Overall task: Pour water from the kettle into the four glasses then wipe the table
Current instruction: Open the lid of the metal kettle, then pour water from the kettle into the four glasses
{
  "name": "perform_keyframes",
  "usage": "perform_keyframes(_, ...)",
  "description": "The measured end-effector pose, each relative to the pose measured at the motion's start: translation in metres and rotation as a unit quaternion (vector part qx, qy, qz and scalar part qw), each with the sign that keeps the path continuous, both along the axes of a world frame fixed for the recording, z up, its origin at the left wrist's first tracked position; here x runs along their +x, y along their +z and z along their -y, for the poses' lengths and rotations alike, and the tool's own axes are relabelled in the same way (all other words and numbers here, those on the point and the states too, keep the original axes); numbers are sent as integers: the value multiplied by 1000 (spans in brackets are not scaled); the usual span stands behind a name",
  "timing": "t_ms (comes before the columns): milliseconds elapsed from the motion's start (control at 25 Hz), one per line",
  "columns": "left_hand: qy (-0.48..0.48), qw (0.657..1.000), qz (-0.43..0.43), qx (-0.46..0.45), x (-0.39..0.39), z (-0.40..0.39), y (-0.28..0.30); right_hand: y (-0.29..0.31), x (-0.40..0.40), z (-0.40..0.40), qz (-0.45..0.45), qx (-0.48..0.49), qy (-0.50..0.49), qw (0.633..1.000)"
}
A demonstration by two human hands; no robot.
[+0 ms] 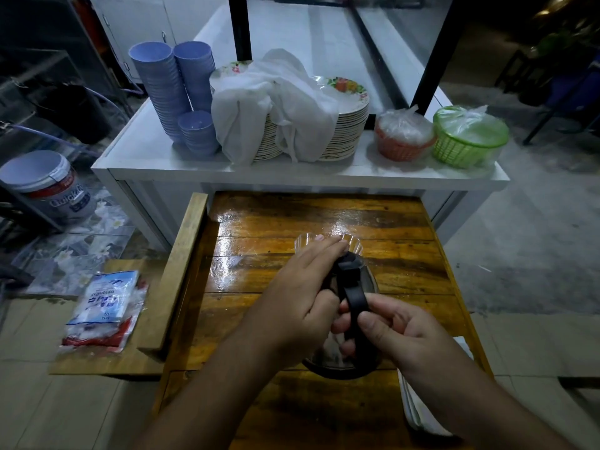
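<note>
Presently: kettle [354, 280] mid-worktop [406, 264], right hand [399, 329] gripping its handle, left hand [302, 297] steadying lid. Glasses [349, 240] just beyond, half hidden. Risk: tilt overshoots, flooding glossy wood.

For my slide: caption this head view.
Both hands hold a kettle over a wet wooden table beside two glasses.

Dim, cool light falls from overhead, throwing bright glare patches across the far boards of the wet wooden table [406, 261] while the surroundings at upper left and upper right sink into near-black shadow. The white counter [162, 151] beyond is the brightest surface, slightly washed out. Wide-angle distortion bows the frame's edges, and the whole picture is soft and a little grainy, nowhere crisply focused.
</note>
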State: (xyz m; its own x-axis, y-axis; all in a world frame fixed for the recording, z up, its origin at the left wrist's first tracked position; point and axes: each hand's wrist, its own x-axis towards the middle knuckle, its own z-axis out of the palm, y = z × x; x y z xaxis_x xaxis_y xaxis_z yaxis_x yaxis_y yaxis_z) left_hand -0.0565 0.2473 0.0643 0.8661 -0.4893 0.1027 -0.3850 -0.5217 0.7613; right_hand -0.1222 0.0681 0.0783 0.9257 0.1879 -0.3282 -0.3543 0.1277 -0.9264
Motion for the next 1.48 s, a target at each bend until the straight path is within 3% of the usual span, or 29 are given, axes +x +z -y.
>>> perform_keyframes(360,-20,998,-54,18,18,-8,-2,5,17,0,-41,-38,4,998)
perform_keyframes(520,-36,992,-123,-1,41,-14,10,12,26,2,-42,-69,6,997)
perform_keyframes(680,-81,981,-166,50,73,-12,21,20,37,3,-55,-65,5,996)
perform_keyframes(840,-81,956,-281,9,99,-6,26,24,48,5,-59,-77,12,995)
perform_keyframes(1120,-126,946,-297,31,113,5,30,28,61,7,-71,-97,9,993)
perform_keyframes(1480,-112,947,-300,-1,122,-7,25,41,77,2,-76,-141,-11,987)
